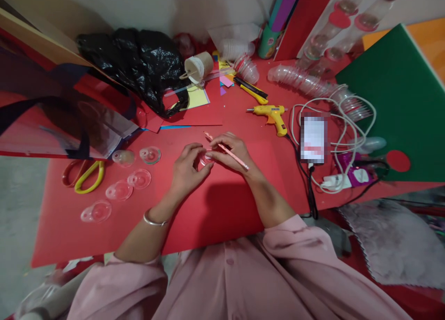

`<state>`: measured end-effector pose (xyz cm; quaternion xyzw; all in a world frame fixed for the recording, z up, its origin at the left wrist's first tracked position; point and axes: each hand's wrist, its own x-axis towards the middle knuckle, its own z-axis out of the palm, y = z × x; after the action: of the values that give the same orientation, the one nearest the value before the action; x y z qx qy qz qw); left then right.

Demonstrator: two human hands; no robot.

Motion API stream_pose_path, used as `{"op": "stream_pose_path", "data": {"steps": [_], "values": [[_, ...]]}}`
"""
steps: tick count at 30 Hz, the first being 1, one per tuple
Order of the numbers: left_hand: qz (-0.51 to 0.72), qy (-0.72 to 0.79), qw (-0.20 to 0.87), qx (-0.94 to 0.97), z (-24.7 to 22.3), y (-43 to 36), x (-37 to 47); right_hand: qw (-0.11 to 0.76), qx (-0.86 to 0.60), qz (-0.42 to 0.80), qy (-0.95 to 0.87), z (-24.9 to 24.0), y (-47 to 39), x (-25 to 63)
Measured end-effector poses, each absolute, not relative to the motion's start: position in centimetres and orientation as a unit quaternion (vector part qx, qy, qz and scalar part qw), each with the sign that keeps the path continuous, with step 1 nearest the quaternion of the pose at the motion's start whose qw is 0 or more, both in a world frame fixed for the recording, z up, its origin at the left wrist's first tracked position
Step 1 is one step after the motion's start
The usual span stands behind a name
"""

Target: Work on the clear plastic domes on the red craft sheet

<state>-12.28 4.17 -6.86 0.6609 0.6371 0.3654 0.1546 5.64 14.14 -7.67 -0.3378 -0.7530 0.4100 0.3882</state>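
My left hand [187, 169] curls round one side of a small clear plastic piece [206, 159], perhaps a cup or lid, resting at the red surface. From the other side, the thumb of my right hand [232, 150] reaches to the same piece. A pink pencil [231, 154] lies slantwise in my right hand, its tip pointing away to the upper left. My fingers partly cover the plastic piece. Left of my hands stand several clear plastic domed pieces [139, 178]. Beyond them lies a pair of scissors [89, 176] with yellow and red handles.
A yellow glue gun [273, 116] lies beyond my right hand, near a cutter knife [252, 90]. White cable [370, 111] loops around a phone-like device [313, 139]. Stacked clear cups [306, 83], a black plastic bag [139, 65] and a string-wound roll [199, 67] are at the back.
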Motion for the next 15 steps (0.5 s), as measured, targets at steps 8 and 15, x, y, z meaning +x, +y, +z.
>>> {"op": "stream_pose_path", "data": {"steps": [8,15], "values": [[0.404,0.606,0.169,0.664,-6.2,3.2,-12.1,0.394,-0.31,0.411,-0.761,-8.1,14.4,5.9],[0.414,0.559,0.18,0.695,-5.7,3.3,-11.7,0.389,-0.314,0.4,-0.768,-8.7,14.8,6.2]]}}
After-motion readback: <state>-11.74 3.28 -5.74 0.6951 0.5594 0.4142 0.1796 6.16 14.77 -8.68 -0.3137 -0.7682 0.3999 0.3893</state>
